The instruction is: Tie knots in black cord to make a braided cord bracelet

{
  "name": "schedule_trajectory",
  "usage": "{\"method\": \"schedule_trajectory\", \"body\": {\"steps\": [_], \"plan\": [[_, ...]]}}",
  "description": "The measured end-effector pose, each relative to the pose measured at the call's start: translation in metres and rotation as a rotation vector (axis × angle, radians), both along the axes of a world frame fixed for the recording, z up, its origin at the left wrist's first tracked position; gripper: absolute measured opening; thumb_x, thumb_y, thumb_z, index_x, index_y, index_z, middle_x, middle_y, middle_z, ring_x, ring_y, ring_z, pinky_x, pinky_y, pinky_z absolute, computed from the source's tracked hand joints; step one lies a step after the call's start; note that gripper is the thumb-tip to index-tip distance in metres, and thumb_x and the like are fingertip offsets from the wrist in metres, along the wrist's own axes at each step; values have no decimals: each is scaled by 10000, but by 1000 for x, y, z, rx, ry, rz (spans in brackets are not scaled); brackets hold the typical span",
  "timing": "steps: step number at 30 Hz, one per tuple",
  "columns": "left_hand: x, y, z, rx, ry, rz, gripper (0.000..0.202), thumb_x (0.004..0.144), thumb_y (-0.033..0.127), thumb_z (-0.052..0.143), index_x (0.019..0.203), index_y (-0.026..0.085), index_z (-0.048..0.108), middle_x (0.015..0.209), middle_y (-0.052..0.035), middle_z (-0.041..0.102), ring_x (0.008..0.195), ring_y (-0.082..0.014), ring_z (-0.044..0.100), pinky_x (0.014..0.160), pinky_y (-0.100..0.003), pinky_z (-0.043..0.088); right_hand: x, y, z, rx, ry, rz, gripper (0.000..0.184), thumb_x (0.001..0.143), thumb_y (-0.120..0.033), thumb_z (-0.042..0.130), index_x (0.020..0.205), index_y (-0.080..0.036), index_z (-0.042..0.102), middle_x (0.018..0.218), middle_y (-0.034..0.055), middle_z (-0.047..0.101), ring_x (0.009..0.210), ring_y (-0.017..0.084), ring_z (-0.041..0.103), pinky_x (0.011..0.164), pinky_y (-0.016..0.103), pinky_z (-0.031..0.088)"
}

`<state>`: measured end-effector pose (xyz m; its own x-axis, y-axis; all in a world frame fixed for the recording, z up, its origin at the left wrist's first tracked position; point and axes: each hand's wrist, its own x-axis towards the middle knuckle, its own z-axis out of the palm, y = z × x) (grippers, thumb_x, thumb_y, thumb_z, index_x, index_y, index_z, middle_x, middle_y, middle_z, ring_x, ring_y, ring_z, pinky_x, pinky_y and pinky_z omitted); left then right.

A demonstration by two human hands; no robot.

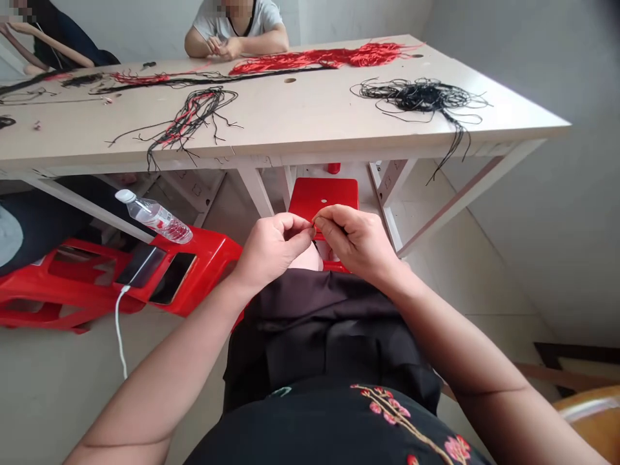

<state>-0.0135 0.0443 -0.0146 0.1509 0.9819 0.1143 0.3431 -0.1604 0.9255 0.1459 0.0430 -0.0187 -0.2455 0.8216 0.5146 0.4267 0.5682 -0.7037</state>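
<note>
**Two bare hands pinching a thin red cord (314, 225); small and partly hidden by the fingers.**
Left hand (274, 248) and right hand (356, 239), held close together and narrow, fingertips meeting on the cord above a black garment with pink blossom embroidery (402, 413). Directly ahead of the hands: a red plastic stool (323, 197). Left of the hands: a second red plastic stool (194, 258), with a clear plastic water bottle (155, 216) lying on it and a white cable (119, 329) hanging down. Beyond the hands: a pale laminate bench (290, 123) carrying a tangled red cord mass (314, 58), a tangled black cord mass (421, 97) and a mixed red-and-black cord bundle (188, 116). Far side of the bench: a co-worker's clasped hands (223, 46).
</note>
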Motion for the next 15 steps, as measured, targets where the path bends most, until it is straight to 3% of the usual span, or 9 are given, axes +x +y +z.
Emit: {"method": "schedule_trajectory", "body": {"steps": [3, 7, 12, 15], "plan": [[4, -12, 3, -100, -55, -28, 210, 693, 329, 710, 773, 135, 689, 693, -8, 641, 619, -87, 526, 563, -192, 391, 5, -7, -2, 56, -19, 32, 175, 871, -197, 468, 795, -154, 619, 651, -15, 595, 557, 71, 485, 531, 178, 363], [6, -20, 14, -311, -277, -49, 169, 653, 277, 748, 700, 133, 675, 613, 14, 597, 557, -52, 486, 525, -164, 364, 6, -9, -1, 107, 36, 35, 172, 879, -210, 481, 811, -156, 630, 640, -14, 599, 547, 70, 493, 533, 174, 383], [4, -20, 28, -601, -504, -102, 142, 670, 241, 720, 682, 110, 667, 596, -7, 596, 526, -49, 505, 487, -151, 362, 5, -8, 1, 68, 95, 42, 150, 873, -224, 510, 832, -160, 640, 651, -11, 596, 530, 70, 470, 526, 173, 397], [4, -18, 30, -665, -563, -103, 136, 674, 228, 711, 716, 104, 672, 618, -18, 610, 534, -53, 522, 477, -143, 365, 4, -6, 1, 66, 85, 17, 148, 873, -214, 515, 832, -153, 643, 637, -11, 594, 528, 71, 477, 529, 173, 399]]}}
